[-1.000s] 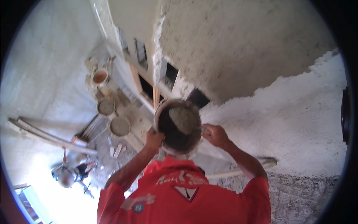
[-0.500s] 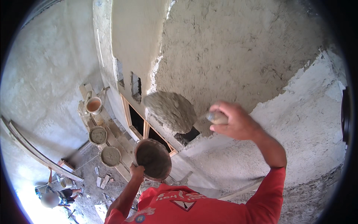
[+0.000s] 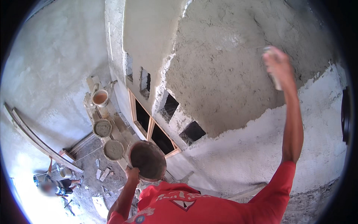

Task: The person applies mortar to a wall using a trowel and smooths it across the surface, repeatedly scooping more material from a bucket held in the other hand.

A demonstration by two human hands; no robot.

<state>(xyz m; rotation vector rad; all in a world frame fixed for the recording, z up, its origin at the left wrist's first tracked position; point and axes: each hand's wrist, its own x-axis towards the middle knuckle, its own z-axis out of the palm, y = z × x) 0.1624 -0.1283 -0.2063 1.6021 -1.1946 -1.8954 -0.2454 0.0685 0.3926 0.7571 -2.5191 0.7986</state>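
Observation:
My left hand (image 3: 132, 174) is closed on the near rim of a bucket (image 3: 163, 159), which tilts so that its dark inside shows. Up at the right, my right hand (image 3: 279, 67) is wrapped round the pale handle of a trowel (image 3: 277, 83). Its blade is hard to make out, blurred or edge-on near the wall. Rough wet mortar (image 3: 223, 74) covers the wall there, ending in a ragged border above a paler strip.
Two square holes (image 3: 192, 131) and a wood-framed opening (image 3: 151, 128) break the wall's lower part. On planks at left stand mortar buckets (image 3: 113, 150) and an orange-lined bucket (image 3: 100, 98). Below, another person (image 3: 56, 186) is on the rubble-strewn floor beside curved boards (image 3: 41, 147).
My right hand has swung up and right with the trowel. The large mortar load seen on its blade no longer shows there. The bucket in my left hand has shifted slightly left.

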